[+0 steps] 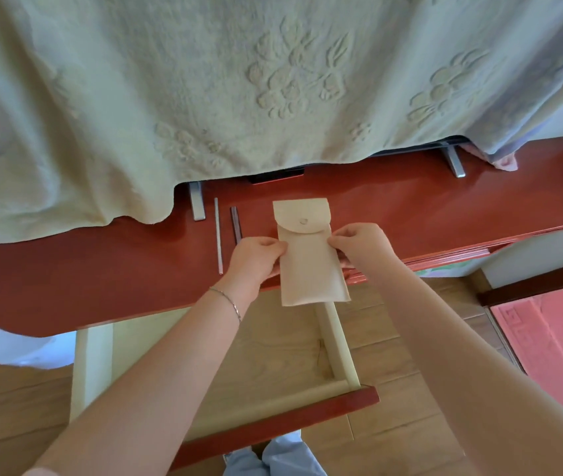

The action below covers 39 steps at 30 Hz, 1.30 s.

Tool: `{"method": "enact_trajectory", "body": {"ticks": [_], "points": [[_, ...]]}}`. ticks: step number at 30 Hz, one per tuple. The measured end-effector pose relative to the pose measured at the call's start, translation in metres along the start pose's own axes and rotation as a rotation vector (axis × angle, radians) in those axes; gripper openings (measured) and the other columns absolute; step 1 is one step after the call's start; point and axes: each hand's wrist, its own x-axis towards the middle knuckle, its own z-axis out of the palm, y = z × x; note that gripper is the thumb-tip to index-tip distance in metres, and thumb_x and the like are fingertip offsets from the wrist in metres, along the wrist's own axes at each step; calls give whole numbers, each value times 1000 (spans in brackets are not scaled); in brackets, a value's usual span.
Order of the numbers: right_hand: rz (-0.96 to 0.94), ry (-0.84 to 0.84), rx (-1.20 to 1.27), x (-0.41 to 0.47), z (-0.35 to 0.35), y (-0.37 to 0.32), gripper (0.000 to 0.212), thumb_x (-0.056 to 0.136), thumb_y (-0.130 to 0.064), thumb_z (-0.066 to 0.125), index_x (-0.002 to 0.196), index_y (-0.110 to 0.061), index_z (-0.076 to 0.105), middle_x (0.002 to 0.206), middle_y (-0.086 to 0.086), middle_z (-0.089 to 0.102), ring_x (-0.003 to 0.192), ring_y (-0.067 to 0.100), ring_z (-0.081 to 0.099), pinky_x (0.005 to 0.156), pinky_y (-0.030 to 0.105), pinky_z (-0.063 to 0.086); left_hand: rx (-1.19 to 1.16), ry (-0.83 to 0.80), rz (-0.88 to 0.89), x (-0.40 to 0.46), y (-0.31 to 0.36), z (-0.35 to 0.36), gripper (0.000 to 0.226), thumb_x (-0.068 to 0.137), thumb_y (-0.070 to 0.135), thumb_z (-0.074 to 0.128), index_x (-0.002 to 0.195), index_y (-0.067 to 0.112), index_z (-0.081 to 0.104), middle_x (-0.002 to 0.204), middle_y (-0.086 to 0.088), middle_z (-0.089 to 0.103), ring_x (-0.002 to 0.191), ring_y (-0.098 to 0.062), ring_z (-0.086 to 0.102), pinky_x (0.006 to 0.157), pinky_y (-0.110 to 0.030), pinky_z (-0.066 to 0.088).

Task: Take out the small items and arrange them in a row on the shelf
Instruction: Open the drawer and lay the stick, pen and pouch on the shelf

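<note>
A big pale green cloth (204, 80) with raised flowers hangs down over something tall at the back. It covers the far part of the red wooden shelf (410, 207) and most of its left side. The bare red top runs wide to the right, with lots of room there. On the left the shelf ends in a round corner near the floor.

Under the front edge of the shelf a drawer (338, 341) is pulled out. It has pale sides and a red front bar. The inside that shows looks like bare light wood. The person's arms cross over it and hide part of it.

A pink mat (554, 345) lies on the wooden floor to the right. Something white (15, 345) sits low on the left.

Two grey metal feet (197, 201) peek out from under the cloth, well apart.

A beige cloth pouch (307, 255) with a snap flap is held over the front edge of the shelf. Its lower end hangs past the edge, above the drawer. The left hand (256, 255) pinches its left side. The right hand (362, 245) pinches its right side.

Two thin sticks lie on the shelf just left of the pouch, side by side. One is a white stick (217, 235) and the other is a dark stick (235, 223). The left hand touches the near end of the dark one or covers it.

A thin bracelet (228, 300) is on the left wrist.
</note>
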Motion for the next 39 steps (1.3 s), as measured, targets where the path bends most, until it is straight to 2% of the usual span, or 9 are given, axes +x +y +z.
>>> {"method": "enact_trajectory", "body": {"ticks": [5,13,19,23,26,29,32,36,39], "points": [[10,12,8,37,21,-5,16,87,-10,58,73,-17,63,86,8,69,73,22,68,73,41,59,393,129,179,27,3,-2,23,89,15,49,81,7,69,89,-14,69,84,-30,65,78,-48,55],[-35,45,-51,69,33,-11,13,84,-14,57,77,-21,66,86,3,69,81,25,67,75,43,58,338,174,163,52,0,4,29,85,4,42,82,16,68,83,-8,63,72,-20,55,62,-30,45],[-79,27,-123,79,42,-10,13,83,-15,56,80,-18,68,88,0,69,83,22,65,76,39,56,324,220,210,55,-5,7,31,86,4,41,93,16,69,90,-2,68,91,-23,62,73,-34,49],[-141,70,-283,79,44,-7,13,83,-17,54,83,-17,68,85,2,68,70,17,59,52,22,40,376,240,272,53,-10,10,27,86,7,38,85,15,63,87,-6,68,80,-19,60,66,-36,48],[-174,118,-355,73,44,-8,14,85,-21,54,92,-18,65,89,1,67,70,16,55,54,23,37,448,281,341,43,-7,8,27,87,5,36,97,11,61,86,-5,64,79,-21,56,65,-36,44],[-418,245,-401,53,42,-5,22,90,-21,52,107,-11,62,95,3,63,82,20,54,67,28,40,514,268,456,20,-4,1,40,91,6,39,128,13,52,121,0,58,108,-17,54,85,-24,41],[-800,257,-464,15,51,10,26,88,-20,52,108,-6,63,98,8,65,90,26,60,71,32,46,709,230,679,-4,-15,-19,41,93,11,46,133,14,48,133,4,52,111,-7,51,87,-11,35],[-1020,65,-691,-31,74,45,45,84,-32,44,116,-6,61,113,9,65,109,28,61,84,40,51,999,198,794,-23,-50,-62,45,89,16,57,132,8,50,134,-6,52,121,-17,51,99,-30,44],[-1044,-112,-891,-57,91,67,61,83,-45,39,129,-8,53,130,9,57,124,25,51,103,43,38,1189,153,790,-40,-79,-91,52,87,27,57,133,4,47,135,-10,52,128,-23,45,107,-35,34]]}}
